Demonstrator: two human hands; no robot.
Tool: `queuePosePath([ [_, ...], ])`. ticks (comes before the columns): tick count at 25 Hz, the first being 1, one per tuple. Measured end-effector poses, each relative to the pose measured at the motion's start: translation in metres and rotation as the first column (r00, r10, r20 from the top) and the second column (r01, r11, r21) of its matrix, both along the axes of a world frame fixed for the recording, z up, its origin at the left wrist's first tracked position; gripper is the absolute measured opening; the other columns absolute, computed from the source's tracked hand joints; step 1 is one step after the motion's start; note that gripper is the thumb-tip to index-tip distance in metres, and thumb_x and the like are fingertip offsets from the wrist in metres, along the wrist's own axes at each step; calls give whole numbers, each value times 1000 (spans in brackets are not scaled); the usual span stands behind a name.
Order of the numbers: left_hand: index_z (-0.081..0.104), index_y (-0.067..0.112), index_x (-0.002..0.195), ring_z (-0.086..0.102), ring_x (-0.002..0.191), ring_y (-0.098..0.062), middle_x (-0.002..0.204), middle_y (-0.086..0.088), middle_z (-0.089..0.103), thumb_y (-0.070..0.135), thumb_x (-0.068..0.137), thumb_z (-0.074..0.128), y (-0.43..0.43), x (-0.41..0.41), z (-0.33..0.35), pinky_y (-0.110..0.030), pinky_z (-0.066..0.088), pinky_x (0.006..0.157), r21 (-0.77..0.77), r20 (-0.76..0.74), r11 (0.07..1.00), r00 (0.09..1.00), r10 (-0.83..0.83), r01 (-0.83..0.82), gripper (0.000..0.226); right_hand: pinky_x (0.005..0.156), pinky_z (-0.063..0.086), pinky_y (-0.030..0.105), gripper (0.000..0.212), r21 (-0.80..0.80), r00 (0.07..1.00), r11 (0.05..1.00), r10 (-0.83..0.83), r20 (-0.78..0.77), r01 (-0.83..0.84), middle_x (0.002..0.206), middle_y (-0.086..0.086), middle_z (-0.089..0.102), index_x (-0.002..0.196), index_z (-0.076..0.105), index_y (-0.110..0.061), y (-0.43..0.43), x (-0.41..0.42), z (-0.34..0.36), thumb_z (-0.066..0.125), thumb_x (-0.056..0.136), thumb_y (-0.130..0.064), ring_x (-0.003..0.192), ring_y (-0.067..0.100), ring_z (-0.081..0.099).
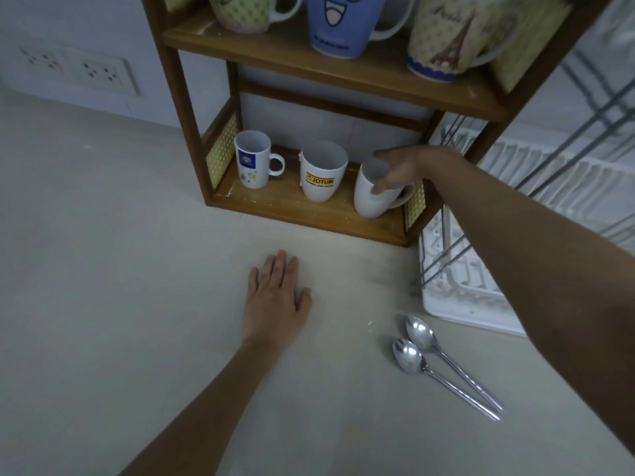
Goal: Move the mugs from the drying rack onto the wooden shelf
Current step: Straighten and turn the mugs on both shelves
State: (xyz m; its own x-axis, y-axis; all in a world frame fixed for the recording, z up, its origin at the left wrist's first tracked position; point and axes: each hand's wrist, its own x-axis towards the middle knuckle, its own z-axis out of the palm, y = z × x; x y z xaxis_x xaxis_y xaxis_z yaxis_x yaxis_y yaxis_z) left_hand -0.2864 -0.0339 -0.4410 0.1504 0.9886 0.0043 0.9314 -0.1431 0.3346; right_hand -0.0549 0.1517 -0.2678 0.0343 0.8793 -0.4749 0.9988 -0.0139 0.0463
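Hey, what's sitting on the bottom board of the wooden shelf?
Three mugs, mouths up: a blue-logo mug, a Jotun mug, and a plain white mug gripped by the right hand. The hand hides part of that mug's rim.

12 o'clock: the top edge cuts off the wooden shelf [184, 108] and the upper parts of its three top mugs, the green dotted mug [240, 15], blue mug [338, 25] and Paris mug [443, 42]; the blue one's print is too blurred to read. 3 o'clock: the drying rack [549, 173] is smeared, runs off the right edge, and its near part sits behind the right forearm. Right hand [398, 170] grips the white mug [372, 201], hiding its far rim and the handle's top; the fine print under the middle mug [321, 180] logo is too small to read.
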Motion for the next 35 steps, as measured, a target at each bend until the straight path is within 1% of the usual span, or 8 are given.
queuePosePath([
  [9, 14, 21, 153, 2, 149, -18, 162, -3, 9, 46, 94, 25, 1, -1, -2, -38, -5, 119, 7, 19, 1000, 1000, -1, 1, 65, 80, 40, 33, 87, 180, 998, 982, -48, -45, 55, 135, 18, 50, 134, 42, -5, -5, -11, -13, 60, 75, -66, 117, 32, 50],
  [12, 15, 20, 153, 2, 149, -18, 162, -3, 9, 46, 95, 25, 0, -2, -2, -38, -4, 119, 19, 23, 1000, 1000, -2, 2, 64, 87, 40, 34, 91, 152, 998, 987, -49, -40, 54, 141, 17, 45, 138, 37, -6, -3, -10, -12, 62, 74, -65, 123, 33, 46],
  [16, 14, 20, 153, 1, 149, -18, 162, -3, 9, 47, 95, 25, -1, -1, 0, -38, -5, 119, 17, 28, 1000, 1000, 1, -2, 65, 104, 39, 44, 93, 81, 995, 997, 17, -102, -9, 153, 9, 29, 147, 25, -17, 0, -7, -5, 74, 73, -45, 135, 32, 34],
  [21, 15, 20, 153, 1, 149, -18, 162, -2, 9, 47, 94, 25, 0, -1, 0, -37, -4, 119, 13, 25, 1000, 1000, 1, -1, 65, 87, 46, 38, 84, -17, 983, 997, 75, -170, -79, 147, 7, 33, 143, 29, -28, 2, -10, 2, 70, 72, -9, 126, 31, 39],
  [26, 18, 21, 152, 4, 149, -18, 162, -2, 12, 47, 94, 27, 0, 0, -1, -38, -2, 120, 22, 32, 1000, 999, 10, -11, 65, 97, 39, 46, 92, 143, 983, 975, -161, -84, 172, 151, 15, 29, 144, 24, -19, 1, -10, -12, 54, 73, -69, 133, 37, 34],
  [28, 18, 21, 152, 4, 149, -18, 162, -2, 12, 48, 93, 26, 1, 0, -2, -37, -2, 120, 16, 21, 1000, 1000, 8, -8, 65, 91, 45, 43, 96, 158, 986, 973, -158, -56, 165, 141, 17, 43, 138, 36, -11, -1, -10, -18, 55, 69, -74, 122, 36, 46],
  [31, 17, 21, 152, 4, 149, -17, 162, -1, 12, 48, 93, 24, 2, -1, -5, -37, -3, 119, 16, 22, 1000, 1000, 3, -3, 65, 78, 51, 39, 76, 73, 988, 991, -107, -110, 116, 123, 14, 55, 127, 49, -8, 2, -8, -9, 67, 68, -54, 101, 30, 55],
  [35, 16, 22, 152, 3, 149, -17, 162, -2, 11, 48, 94, 26, 1, -3, -4, -36, -4, 119, -15, 49, 1000, 999, -24, 25, 65, 83, 50, 42, 77, -3, 999, 999, 45, -21, -46, 140, 8, 42, 136, 41, -25, 1, -9, 0, 74, 66, -24, 117, 32, 46],
])
